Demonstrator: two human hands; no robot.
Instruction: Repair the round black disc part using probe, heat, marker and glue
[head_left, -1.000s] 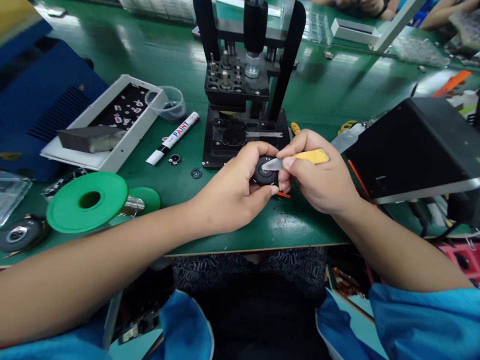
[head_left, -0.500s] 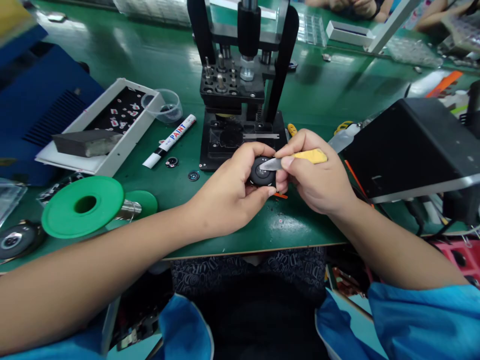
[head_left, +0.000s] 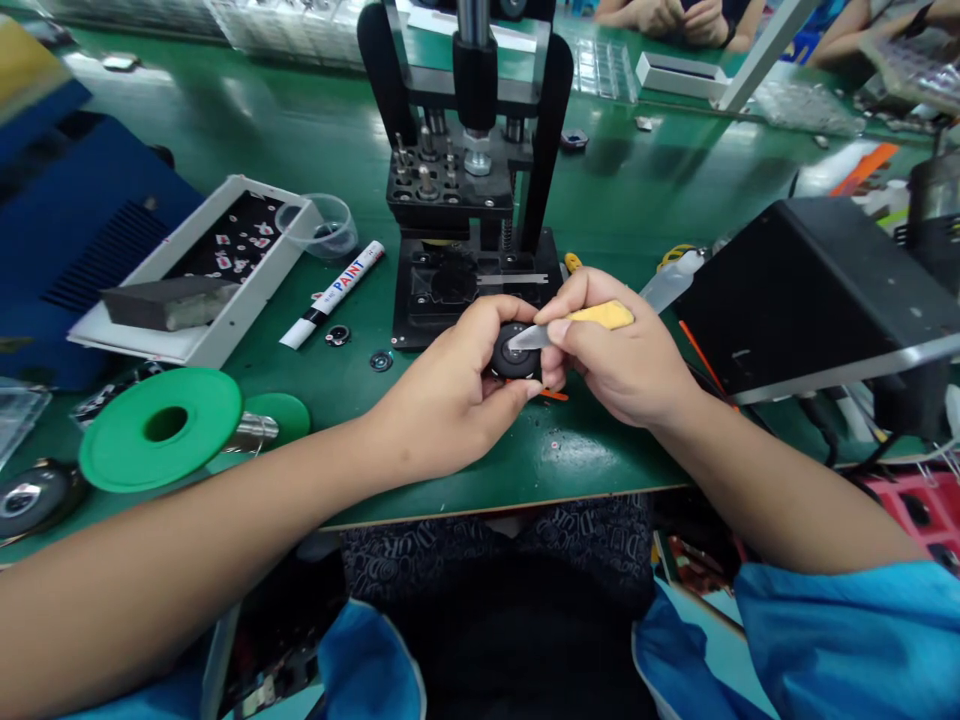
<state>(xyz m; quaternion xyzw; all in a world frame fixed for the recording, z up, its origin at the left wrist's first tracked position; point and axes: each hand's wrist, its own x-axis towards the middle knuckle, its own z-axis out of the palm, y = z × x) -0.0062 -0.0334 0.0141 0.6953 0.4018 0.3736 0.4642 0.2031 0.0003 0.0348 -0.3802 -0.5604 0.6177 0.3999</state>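
Between the thumb and fingers of my left hand (head_left: 461,385) is a round black watch case (head_left: 506,364), its back with the dark circular window facing up. My right hand (head_left: 611,355) is closed around a knife with a yellow-wrapped handle (head_left: 609,315). The grey knife blade (head_left: 531,338) lies across the watch back, its tip near the middle of the window. Fingertips of my right hand also steady the case's right edge. Both hands are just above the front of the green bench, before a black hand press (head_left: 472,200).
Left of the press lie a paint marker (head_left: 334,293), two small round parts (head_left: 381,360), a white tray (head_left: 214,335) and a green spool (head_left: 161,430). A black box (head_left: 817,290) stands at right. Across the bench, another person's hands (head_left: 682,18) show.
The view has shifted slightly, so the bench things sit a little further left and lower. Both hands keep their holds; the blade tip is slightly further left on the watch back.
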